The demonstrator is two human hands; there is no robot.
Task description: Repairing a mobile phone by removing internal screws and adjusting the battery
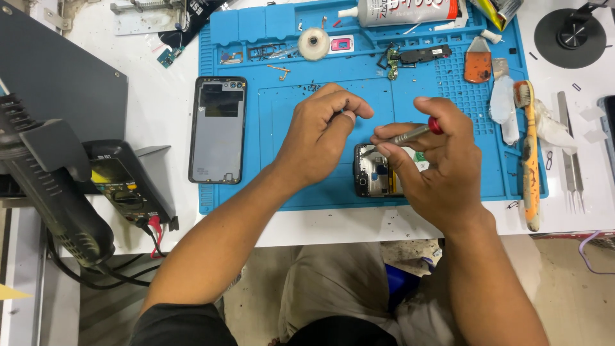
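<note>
The right hand [442, 160] pinches a red-capped screwdriver [415, 133], tip down on the opened phone [370, 170] lying on the blue mat [288, 128]. The left hand [320, 131] is curled, fingertips pressed together just above. The back cover [218, 130] is already off; the board is exposed and screw work appears unfinished.

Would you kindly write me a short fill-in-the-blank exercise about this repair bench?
1. The right hand holds a ____ with a red cap.
2. The opened phone lies on a ____ mat.
3. The back cover lies to the ____ of the left hand.

Missing words: screwdriver; blue; left
</note>
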